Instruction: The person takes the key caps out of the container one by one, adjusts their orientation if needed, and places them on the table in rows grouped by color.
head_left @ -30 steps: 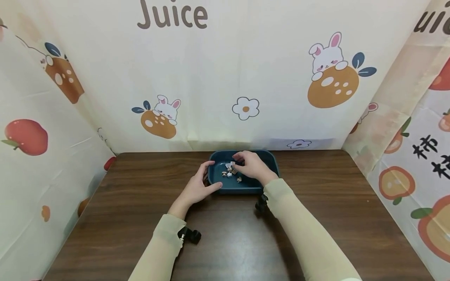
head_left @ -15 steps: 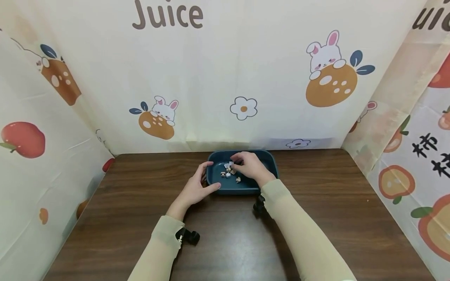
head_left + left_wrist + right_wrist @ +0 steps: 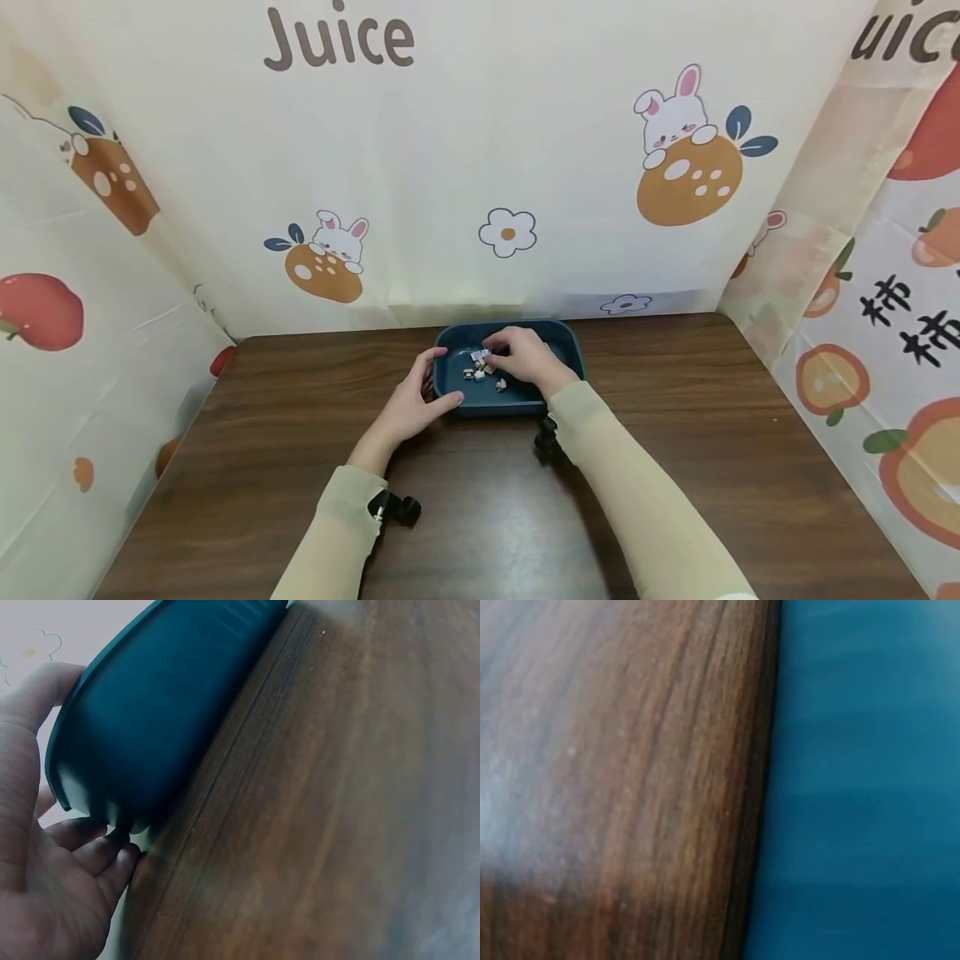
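A dark blue tray (image 3: 495, 409) stands on the wooden table by the back wall. Inside, toward its left half, lie several tiny white and tan pieces (image 3: 480, 376), too small to name. My left hand (image 3: 405, 408) holds the tray's left end, thumb at the front rim; in the left wrist view its fingers bend against the tray's outer wall (image 3: 150, 727). My right hand (image 3: 525, 360) reaches into the tray from the right, thumb and index finger bent close over the pieces; I cannot tell whether a piece is between them. The right wrist view shows only the tray's side (image 3: 862, 780) and wood.
A printed cloth wall (image 3: 450, 167) rises right behind the tray, with more cloth at left and right. Brown table surface (image 3: 465, 517) lies in front of the tray. Black wrist cameras (image 3: 397, 508) sit below both hands.
The whole head view has shifted, so the tray and hands sit slightly farther left in it. Both hands keep nearly the same pose at the tray.
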Demonstrator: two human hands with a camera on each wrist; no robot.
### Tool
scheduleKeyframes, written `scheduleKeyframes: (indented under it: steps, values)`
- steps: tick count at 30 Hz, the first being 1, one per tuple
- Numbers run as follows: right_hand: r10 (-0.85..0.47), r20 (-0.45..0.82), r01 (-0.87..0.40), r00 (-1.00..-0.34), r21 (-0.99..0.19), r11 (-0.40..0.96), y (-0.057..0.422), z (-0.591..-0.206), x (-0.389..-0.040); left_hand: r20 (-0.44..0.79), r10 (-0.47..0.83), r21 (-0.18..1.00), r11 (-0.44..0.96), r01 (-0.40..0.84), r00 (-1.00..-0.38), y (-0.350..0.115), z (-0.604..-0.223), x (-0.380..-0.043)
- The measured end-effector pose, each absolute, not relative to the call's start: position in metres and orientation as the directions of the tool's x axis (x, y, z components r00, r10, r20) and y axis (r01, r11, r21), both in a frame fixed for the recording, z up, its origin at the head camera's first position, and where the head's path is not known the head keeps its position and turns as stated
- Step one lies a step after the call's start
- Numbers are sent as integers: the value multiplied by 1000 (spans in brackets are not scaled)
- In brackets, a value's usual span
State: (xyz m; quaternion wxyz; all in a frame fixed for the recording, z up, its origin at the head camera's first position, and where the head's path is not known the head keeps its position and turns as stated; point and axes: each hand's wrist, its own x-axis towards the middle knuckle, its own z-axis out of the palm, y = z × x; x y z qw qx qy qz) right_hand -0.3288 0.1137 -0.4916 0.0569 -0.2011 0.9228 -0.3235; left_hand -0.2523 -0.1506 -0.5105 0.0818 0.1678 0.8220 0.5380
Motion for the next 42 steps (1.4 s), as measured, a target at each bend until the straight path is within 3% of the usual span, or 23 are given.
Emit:
scheduleKeyframes:
  steps: [23,42]
  values:
    - [-450,43,-388,-892,-584,713,109,-493,-326,39,370,921,346,177,-928,-153,-513,-255]
    - [-437,16,-360,-899,-595,719,108,-492,-324,48,370,934,314,173,-928,-154,-514,-254]
